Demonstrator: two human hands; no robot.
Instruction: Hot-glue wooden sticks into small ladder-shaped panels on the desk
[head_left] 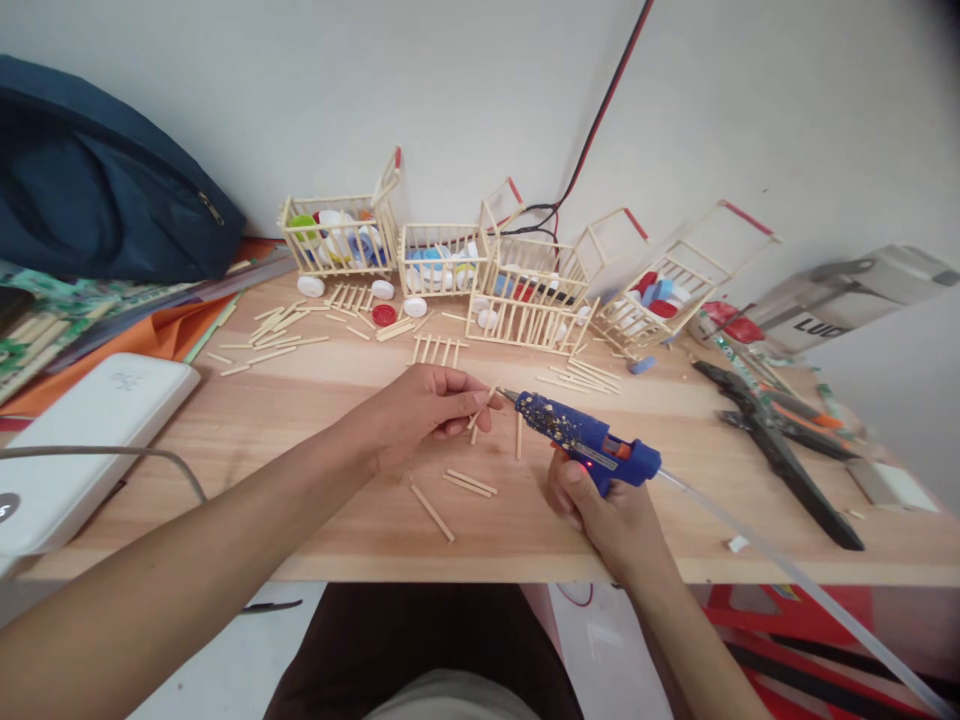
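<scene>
My left hand (427, 412) pinches a short wooden stick (480, 412) just above the wooden tabletop (300, 420). My right hand (600, 505) is wrapped round the grip of a blue hot glue gun (592, 442), whose metal tip points left and nearly touches the stick's end. A clear glue rod (787, 575) sticks out of the gun's back toward the lower right. Loose sticks (457, 490) lie on the table between and below my hands.
Several small stick-built carts (525, 290) filled with coloured bottle caps stand along the back by the wall. More sticks (277, 335) are scattered left of centre. Black pliers (780, 450) lie at right, a white box (82, 440) at left, a blue bag (97, 190) at far left.
</scene>
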